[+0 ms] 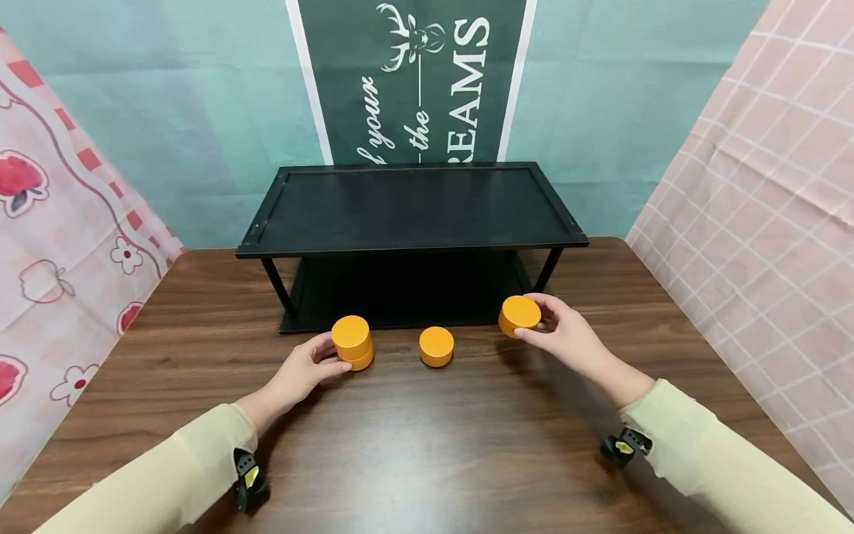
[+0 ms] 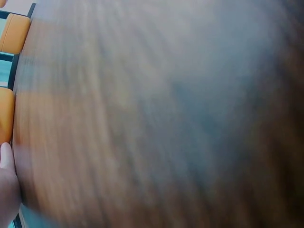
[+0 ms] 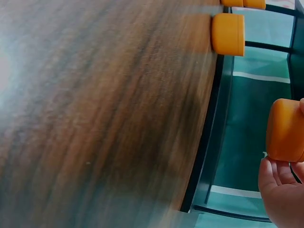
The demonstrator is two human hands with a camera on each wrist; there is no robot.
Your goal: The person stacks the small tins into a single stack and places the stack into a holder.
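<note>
Two round orange tins (image 1: 351, 334) stand stacked on the table's left half, the upper one slightly offset from the lower. My left hand (image 1: 303, 374) grips the stack from the left, its thumb at the lower tin. A third orange tin (image 1: 437, 346) sits alone on the table between my hands; the right wrist view shows a seam near its top. My right hand (image 1: 567, 334) holds another orange tin (image 3: 286, 130) above the table, pinched between thumb and fingers. In the left wrist view only part of a tin (image 2: 5, 116) and the thumb show at the edge.
A black two-level shelf (image 1: 414, 208) stands behind the tins at the back of the brown wooden table (image 1: 427, 445). Its lower board's front edge lies close behind them. Hanging cloths (image 1: 767, 185) enclose the table at the back and sides.
</note>
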